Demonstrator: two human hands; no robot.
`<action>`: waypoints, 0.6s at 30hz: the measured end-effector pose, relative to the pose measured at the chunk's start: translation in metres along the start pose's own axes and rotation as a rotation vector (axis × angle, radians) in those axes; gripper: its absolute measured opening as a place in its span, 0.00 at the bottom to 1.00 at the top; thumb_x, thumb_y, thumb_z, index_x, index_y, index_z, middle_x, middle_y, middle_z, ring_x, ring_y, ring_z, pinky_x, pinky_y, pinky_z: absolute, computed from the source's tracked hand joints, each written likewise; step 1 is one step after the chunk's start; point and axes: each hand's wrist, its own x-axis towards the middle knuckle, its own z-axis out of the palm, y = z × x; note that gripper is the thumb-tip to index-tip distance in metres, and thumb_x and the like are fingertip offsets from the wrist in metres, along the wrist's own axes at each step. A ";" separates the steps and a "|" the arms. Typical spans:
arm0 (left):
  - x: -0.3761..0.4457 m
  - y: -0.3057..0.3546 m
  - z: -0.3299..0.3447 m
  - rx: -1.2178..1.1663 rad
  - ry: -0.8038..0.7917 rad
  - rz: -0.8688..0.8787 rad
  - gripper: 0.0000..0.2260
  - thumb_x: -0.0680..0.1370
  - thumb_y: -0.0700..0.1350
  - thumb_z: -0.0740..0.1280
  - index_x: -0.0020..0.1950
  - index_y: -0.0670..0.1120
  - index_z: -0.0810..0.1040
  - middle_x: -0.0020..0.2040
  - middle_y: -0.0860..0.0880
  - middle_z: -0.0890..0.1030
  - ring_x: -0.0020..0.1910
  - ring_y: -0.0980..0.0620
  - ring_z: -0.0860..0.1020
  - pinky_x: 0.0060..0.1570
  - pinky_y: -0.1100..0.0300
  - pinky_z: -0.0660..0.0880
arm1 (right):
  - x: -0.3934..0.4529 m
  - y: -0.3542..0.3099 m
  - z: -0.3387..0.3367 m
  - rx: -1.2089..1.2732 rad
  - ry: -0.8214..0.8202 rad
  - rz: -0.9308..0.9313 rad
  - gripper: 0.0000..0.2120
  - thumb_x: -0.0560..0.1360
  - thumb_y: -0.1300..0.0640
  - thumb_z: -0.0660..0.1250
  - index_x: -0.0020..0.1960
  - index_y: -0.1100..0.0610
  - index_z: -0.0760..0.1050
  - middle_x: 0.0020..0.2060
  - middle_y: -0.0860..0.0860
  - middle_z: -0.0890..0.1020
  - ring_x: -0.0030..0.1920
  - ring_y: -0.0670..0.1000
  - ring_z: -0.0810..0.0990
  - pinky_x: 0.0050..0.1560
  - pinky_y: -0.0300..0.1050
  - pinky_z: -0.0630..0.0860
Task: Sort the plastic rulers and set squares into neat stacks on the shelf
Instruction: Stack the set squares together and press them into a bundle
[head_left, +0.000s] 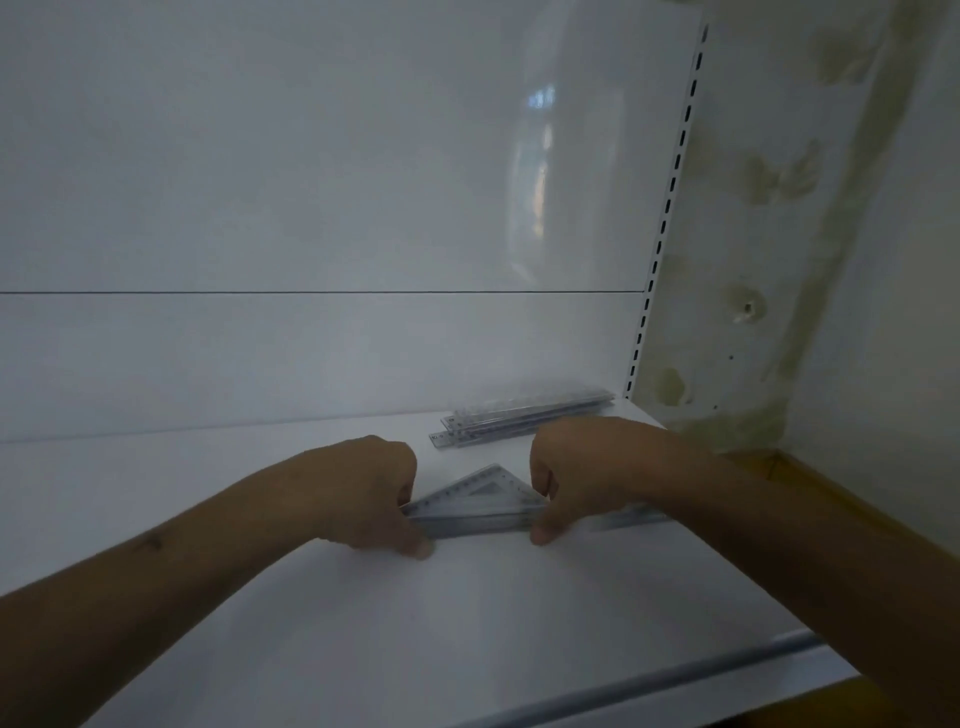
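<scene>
Both hands, left (382, 491) and right (576, 480), pinch the set squares (480, 501) before the rulers (524, 415), squaring them; next, settle them flush.

Most of the white shelf (156, 499) lies bare to the left and in front of the hands, so a hand can pass there. At the back right, a stack of rulers (524, 415) lies against the back panel (311, 353), near the slotted upright (660, 244). The set squares (478, 501) sit mid-shelf between both hands. The wall (810, 260) closes off the right.
</scene>
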 end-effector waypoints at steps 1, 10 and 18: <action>-0.002 -0.001 0.000 0.006 0.007 -0.006 0.18 0.69 0.61 0.71 0.39 0.50 0.69 0.41 0.51 0.79 0.33 0.55 0.73 0.34 0.61 0.69 | -0.001 0.001 0.000 0.005 -0.001 -0.005 0.27 0.68 0.39 0.72 0.32 0.64 0.73 0.26 0.54 0.69 0.27 0.53 0.66 0.30 0.43 0.60; 0.008 0.003 0.001 0.059 0.019 0.066 0.09 0.70 0.45 0.69 0.34 0.41 0.76 0.29 0.48 0.80 0.20 0.57 0.71 0.24 0.66 0.69 | 0.000 -0.004 -0.002 -0.010 0.025 0.017 0.22 0.69 0.45 0.73 0.37 0.66 0.78 0.29 0.55 0.71 0.26 0.51 0.65 0.28 0.42 0.59; 0.006 -0.017 -0.012 -0.001 0.006 0.045 0.28 0.63 0.73 0.66 0.43 0.48 0.77 0.45 0.49 0.82 0.37 0.55 0.75 0.39 0.62 0.71 | -0.049 0.026 -0.020 0.087 0.136 0.127 0.26 0.65 0.37 0.73 0.57 0.50 0.77 0.40 0.41 0.77 0.43 0.44 0.74 0.44 0.40 0.71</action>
